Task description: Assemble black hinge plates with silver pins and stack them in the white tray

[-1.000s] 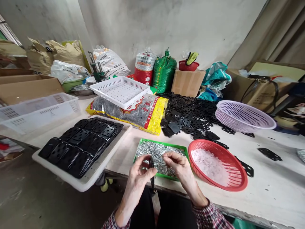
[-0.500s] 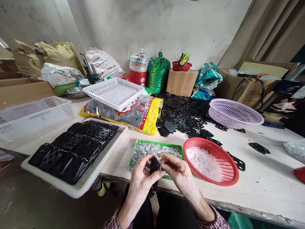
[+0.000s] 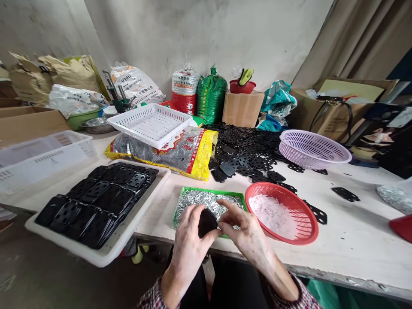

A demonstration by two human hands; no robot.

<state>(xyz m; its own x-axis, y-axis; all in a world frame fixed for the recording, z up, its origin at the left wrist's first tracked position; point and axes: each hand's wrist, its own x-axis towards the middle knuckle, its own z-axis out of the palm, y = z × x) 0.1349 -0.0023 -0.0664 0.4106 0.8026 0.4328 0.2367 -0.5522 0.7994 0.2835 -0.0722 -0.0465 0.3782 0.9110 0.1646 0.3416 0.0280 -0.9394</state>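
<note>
My left hand (image 3: pixel 188 240) is closed around a small black plastic plate (image 3: pixel 206 222), held over the near edge of the table. My right hand (image 3: pixel 243 229) pinches at the plate's right side with thumb and fingertips; what is in the pinch is too small to make out. Both hands hover just in front of a green tray (image 3: pixel 180 201) filled with small silver metal pins. A red round basket (image 3: pixel 302 234) with white plastic bits sits right of the tray. A white tray (image 3: pixel 106 253) at the left carries rows of black plates.
A heap of loose black plates (image 3: pixel 251 148) lies mid-table, with a lilac basket (image 3: pixel 313 148) behind right. A white perforated basket (image 3: pixel 151 122) rests on a yellow-edged bag (image 3: pixel 193 152). Sacks, cardboard boxes and another white crate (image 3: pixel 41 154) line the back and left.
The black plate has turned from edge-on to its flat face in my left hand. My right hand has come in against it. The view has drifted slightly right.
</note>
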